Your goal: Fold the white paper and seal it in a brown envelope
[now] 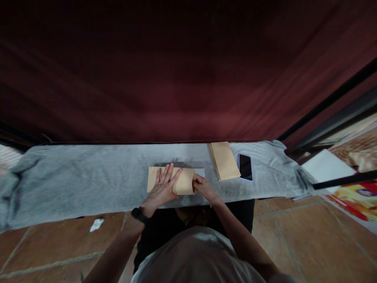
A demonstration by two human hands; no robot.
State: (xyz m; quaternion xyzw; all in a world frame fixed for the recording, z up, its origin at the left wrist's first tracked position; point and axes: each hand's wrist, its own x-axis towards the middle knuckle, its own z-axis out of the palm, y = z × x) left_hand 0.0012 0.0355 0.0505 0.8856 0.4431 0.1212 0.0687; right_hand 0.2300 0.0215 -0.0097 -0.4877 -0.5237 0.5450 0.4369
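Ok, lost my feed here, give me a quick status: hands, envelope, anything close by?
Left hand flat on brown envelope. Right hand pinching its right end. Envelope stack and phone lie to the right on grey cloth, apart.

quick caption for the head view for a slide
Left hand flat on a brown envelope, right hand at its end, beside an envelope stack and phone.
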